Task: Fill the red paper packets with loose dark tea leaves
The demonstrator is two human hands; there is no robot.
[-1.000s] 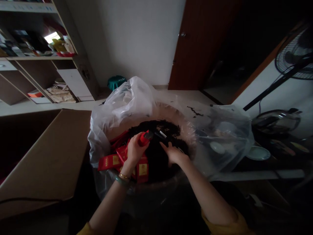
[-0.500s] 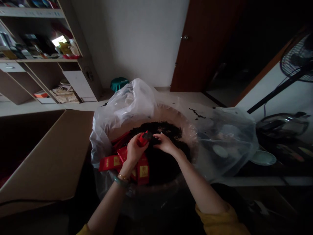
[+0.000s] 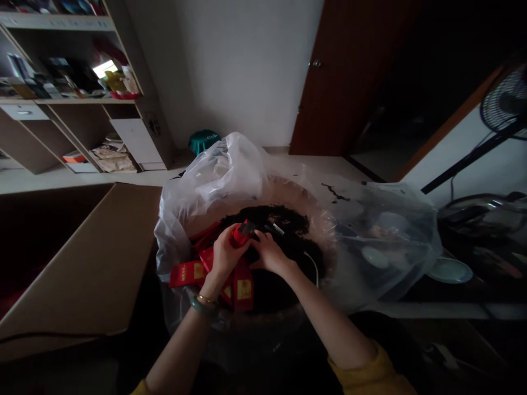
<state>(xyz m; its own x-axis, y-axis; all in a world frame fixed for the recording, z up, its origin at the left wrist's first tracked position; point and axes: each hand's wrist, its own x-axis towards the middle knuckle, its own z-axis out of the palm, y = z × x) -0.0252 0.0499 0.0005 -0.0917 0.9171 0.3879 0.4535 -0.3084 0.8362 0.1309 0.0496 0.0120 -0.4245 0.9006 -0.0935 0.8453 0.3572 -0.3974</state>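
Note:
A small red packet (image 3: 239, 236), its dark mouth turned up, is gripped by my left hand (image 3: 225, 253). My right hand (image 3: 269, 253) has its bent fingers against the packet's right side, close to the mouth; some fingertips are hidden. Below both hands, a wide tub (image 3: 290, 189) lined with clear plastic holds dark loose leaves (image 3: 284, 216). Several red packets with gold labels (image 3: 244, 288) lie in the tub's left part. Just beyond my right hand is a small white-ended object (image 3: 279, 229) on the leaves. A thin white curved line (image 3: 313, 266) shows to the right, its kind unclear.
An open cardboard box (image 3: 94, 258) stands at the left. Bunched clear plastic (image 3: 230, 159) rises behind the tub, and a clear bag (image 3: 387, 236) lies to the right near a pale dish (image 3: 450, 270). Farther off are a shelf unit (image 3: 135, 137), a door (image 3: 341, 82) and a fan (image 3: 506, 101).
My right hand has moved left, from over the leaves to the red packet. The white-ended object and the white curved line now show beside it. My left hand keeps its hold.

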